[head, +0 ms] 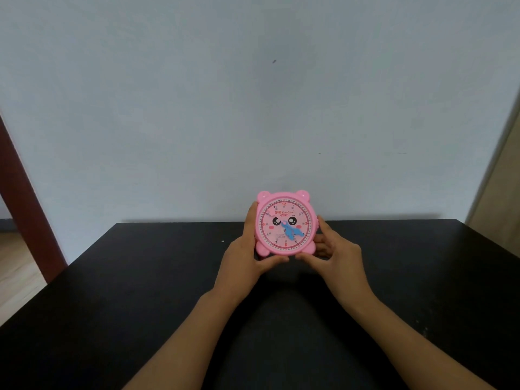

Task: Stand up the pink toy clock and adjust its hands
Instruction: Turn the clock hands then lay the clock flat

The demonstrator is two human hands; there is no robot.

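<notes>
Plain pale wall (253, 94) fills the upper frame — one small dark fleck (274, 61) upper centre. Black matte table (112, 305) spans the lower half, its far edge against the wall. Reddish-brown post (25, 198) slants at left; light wood floor (14, 271) lower left. Beige panel (501, 198) at right edge — dim, even light.

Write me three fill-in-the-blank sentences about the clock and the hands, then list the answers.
1. The pink toy clock stands upright on the ____ table.
2. Its two pointers are coloured ____.
3. The left hand and right hand hold the clock from ____ sides.

Answers: black; blue; opposite
</notes>
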